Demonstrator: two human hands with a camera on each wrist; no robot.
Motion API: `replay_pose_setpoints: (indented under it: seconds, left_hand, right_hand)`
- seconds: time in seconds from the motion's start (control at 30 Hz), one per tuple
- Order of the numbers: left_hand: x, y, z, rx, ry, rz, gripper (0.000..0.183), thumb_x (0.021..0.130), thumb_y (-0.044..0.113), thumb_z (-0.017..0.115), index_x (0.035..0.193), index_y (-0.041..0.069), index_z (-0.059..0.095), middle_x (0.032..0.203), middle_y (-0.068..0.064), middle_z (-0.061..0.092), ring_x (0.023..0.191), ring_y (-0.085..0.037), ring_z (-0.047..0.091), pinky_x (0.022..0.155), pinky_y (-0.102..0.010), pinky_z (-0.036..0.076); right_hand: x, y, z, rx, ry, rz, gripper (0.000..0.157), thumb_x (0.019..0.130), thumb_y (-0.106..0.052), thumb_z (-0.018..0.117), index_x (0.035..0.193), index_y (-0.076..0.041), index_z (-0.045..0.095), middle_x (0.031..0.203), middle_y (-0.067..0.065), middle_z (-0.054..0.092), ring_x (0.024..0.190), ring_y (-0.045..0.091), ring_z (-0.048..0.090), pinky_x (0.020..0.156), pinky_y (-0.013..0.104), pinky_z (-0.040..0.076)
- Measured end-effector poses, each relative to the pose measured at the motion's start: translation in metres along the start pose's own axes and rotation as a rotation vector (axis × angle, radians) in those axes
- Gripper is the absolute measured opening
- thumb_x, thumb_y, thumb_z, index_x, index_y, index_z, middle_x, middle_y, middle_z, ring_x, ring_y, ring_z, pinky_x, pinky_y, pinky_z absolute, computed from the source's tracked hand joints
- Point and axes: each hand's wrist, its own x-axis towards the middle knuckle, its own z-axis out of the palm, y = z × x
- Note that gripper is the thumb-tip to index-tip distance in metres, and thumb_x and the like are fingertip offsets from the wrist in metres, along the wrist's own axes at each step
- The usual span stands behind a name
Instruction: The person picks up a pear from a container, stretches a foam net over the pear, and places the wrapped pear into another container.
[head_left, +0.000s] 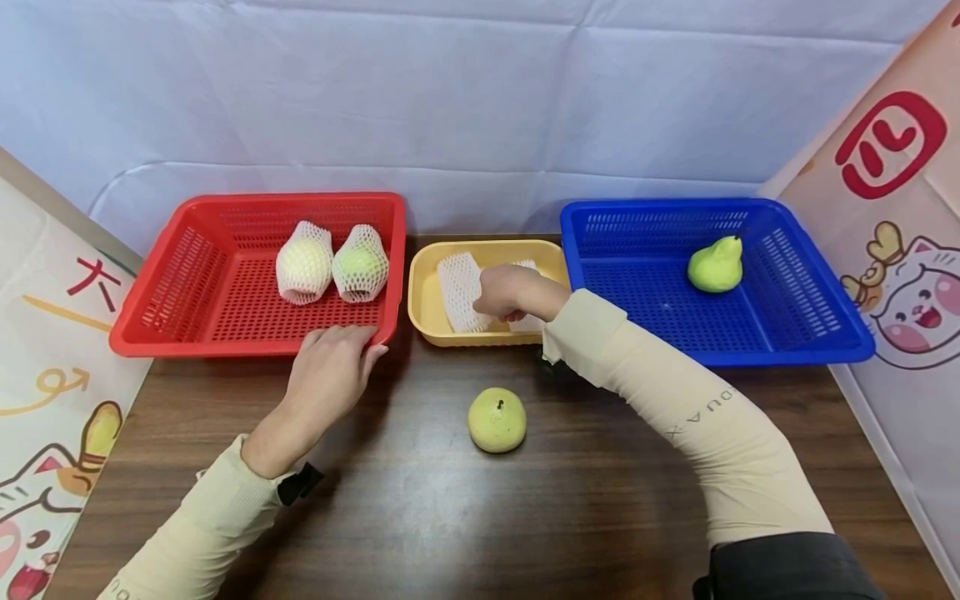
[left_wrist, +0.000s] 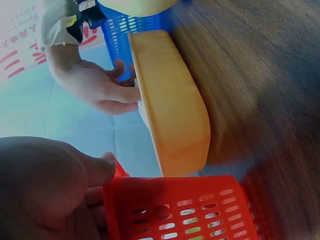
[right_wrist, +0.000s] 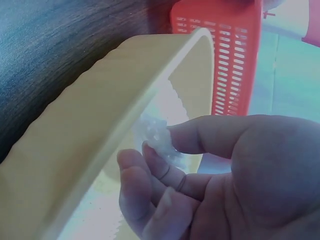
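Observation:
At the front right corner of the red basket (head_left: 255, 346), my left hand (head_left: 333, 367) grips the rim; the thumb (left_wrist: 100, 169) lies along the edge in the left wrist view. My right hand (head_left: 517, 292) reaches into the yellow tray (head_left: 426, 308). Its thumb and index finger pinch the edge of a white foam net sleeve (right_wrist: 162, 137), as the right wrist view shows. That same sleeve (head_left: 461, 287) lies flat on the tray's left side. Another foam net sleeve (head_left: 527, 323) is partly hidden under the hand. A bare round green-yellow pear (head_left: 497, 421) sits on the table in front.
Two fruits in foam nets, a pale one (head_left: 303, 265) and a greener one (head_left: 362, 262), stand inside the red basket. Right of the tray, a blue basket (head_left: 630, 321) holds a bare green pear (head_left: 716, 265). The wooden table (head_left: 420, 517) meets a white cloth backdrop (head_left: 480, 100).

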Motion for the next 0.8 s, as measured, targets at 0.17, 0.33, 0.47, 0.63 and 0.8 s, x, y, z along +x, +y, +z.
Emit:
replay_pose_setpoints:
  seconds: [0.17,0.33,0.47,0.63,0.8]
  left_hand:
    - [0.001,0.0,0.0,0.002,0.002,0.001,0.03,0.102,0.022,0.062,0.118,-0.002,0.069,0.117,-0.02,0.071,0.106,-0.039,0.064,0.093,-0.054,0.044]
    - [0.0,-0.001,0.0,-0.004,0.003,0.007,0.029,0.102,0.022,0.062,0.117,-0.002,0.069,0.117,-0.02,0.071,0.106,-0.039,0.064,0.092,-0.054,0.045]
    - [0.0,-0.001,0.0,-0.005,0.001,0.005,0.029,0.102,0.022,0.062,0.117,-0.002,0.069,0.117,-0.02,0.071,0.107,-0.039,0.064,0.093,-0.054,0.044]
    - [0.0,-0.001,0.001,0.0,-0.003,0.002,0.029,0.102,0.022,0.061,0.117,-0.002,0.069,0.116,-0.02,0.071,0.108,-0.039,0.064,0.094,-0.054,0.044]
    - [0.0,-0.001,0.001,0.003,0.001,0.001,0.029,0.103,0.022,0.061,0.118,-0.002,0.069,0.117,-0.02,0.071,0.108,-0.039,0.064,0.095,-0.054,0.044]
  right_hand:
    - [-0.006,-0.002,-0.002,-0.004,0.014,-0.006,0.043,0.104,-0.027,0.051,0.063,-0.013,0.052,0.055,0.0,0.053,0.048,0.013,0.048,0.052,0.027,0.045]
    - [-0.013,0.001,-0.003,-0.011,0.024,-0.026,0.045,0.104,-0.026,0.05,0.061,-0.013,0.053,0.055,-0.001,0.052,0.049,0.013,0.05,0.051,0.028,0.045]
    - [-0.022,0.004,-0.005,0.012,0.036,-0.06,0.045,0.104,-0.025,0.05,0.061,-0.013,0.053,0.056,0.0,0.053,0.05,0.014,0.05,0.051,0.028,0.047]
    - [-0.032,0.009,-0.011,0.062,0.07,-0.103,0.038,0.104,-0.024,0.05,0.069,-0.011,0.056,0.064,0.002,0.06,0.053,0.015,0.054,0.053,0.028,0.048]
    - [-0.041,0.015,-0.015,0.118,0.107,-0.135,0.034,0.104,-0.024,0.05,0.074,-0.008,0.056,0.078,0.01,0.07,0.065,0.023,0.064,0.056,0.029,0.052]
